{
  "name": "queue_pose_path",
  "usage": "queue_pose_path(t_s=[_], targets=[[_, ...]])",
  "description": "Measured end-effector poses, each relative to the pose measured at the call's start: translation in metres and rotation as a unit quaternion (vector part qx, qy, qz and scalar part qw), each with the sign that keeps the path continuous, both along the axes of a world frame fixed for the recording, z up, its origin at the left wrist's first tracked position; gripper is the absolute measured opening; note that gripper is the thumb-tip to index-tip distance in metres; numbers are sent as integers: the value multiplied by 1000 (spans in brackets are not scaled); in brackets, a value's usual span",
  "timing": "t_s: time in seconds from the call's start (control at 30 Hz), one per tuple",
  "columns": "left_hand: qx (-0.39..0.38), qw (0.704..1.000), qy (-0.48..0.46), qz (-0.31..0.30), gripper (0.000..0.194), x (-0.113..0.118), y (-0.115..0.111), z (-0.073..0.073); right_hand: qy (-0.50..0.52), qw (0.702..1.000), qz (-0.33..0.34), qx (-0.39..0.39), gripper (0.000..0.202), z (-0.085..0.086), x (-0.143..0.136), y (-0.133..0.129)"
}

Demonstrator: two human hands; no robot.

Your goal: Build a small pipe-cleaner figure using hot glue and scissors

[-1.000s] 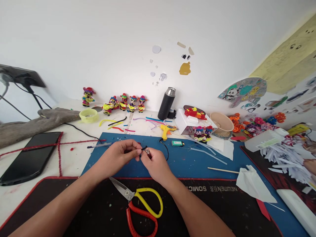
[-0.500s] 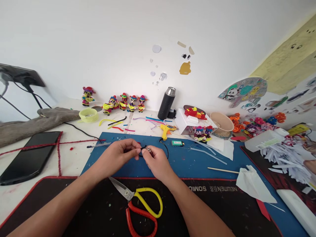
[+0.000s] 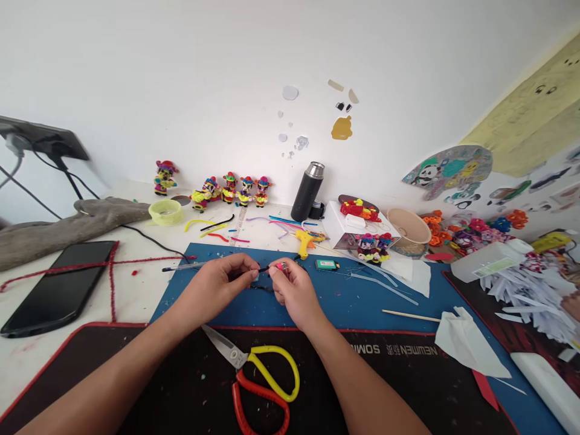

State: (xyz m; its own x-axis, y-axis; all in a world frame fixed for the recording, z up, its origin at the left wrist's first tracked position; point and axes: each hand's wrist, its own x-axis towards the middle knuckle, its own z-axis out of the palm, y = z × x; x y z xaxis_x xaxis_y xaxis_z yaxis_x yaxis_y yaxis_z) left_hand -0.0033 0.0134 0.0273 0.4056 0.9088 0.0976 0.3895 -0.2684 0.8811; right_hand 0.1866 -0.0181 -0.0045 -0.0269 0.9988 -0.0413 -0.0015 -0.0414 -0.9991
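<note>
A short black pipe cleaner (image 3: 263, 270) stretches between my two hands above the blue mat. The fingertips of my left hand (image 3: 226, 281) are closed on its left end. My right hand (image 3: 293, 291) pinches the other end, together with a small pink-and-silvery piece (image 3: 283, 266) that is mostly covered by the fingers. Under the hands, a dark strand (image 3: 261, 288) lies on the mat. Nearer to me are scissors (image 3: 235, 357) with one yellow and one red handle, lying on the black mat between my forearms.
Behind the hands are a yellow glue gun (image 3: 304, 243), a green-labelled lighter-sized item (image 3: 327, 264) and a black flask (image 3: 308, 192). Several pipe-cleaner figures (image 3: 244, 192) line the wall. A phone (image 3: 58, 287) lies left; a wooden stick (image 3: 410, 315) and crumpled tissue (image 3: 469, 344) lie right.
My right hand has shifted slightly right and turned, opening a gap between the hands that shows more of the black pipe cleaner. The pink piece now shows at its fingertips.
</note>
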Motion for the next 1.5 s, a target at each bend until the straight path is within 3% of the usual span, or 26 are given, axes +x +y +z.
queue_pose_path(t_s=[0.13,0.77,1.1,1.37,1.5], targets=[[4,1000,5,-6,32,-1,0,0,44,999,6,-10,36,1,2,1],[-2,999,25,-27,32,-1,-1,-1,-16,1000,-8,1,32,2,3,-2],[33,997,62,-44,28,6,-7,-6,-14,999,-31,-1,33,-2,-2,-4],[24,999,13,-24,28,2,-3,-9,94,995,11,-27,39,6,-2,-4],[38,999,7,-17,26,1,0,-11,120,992,0,-34,41,8,0,-2]])
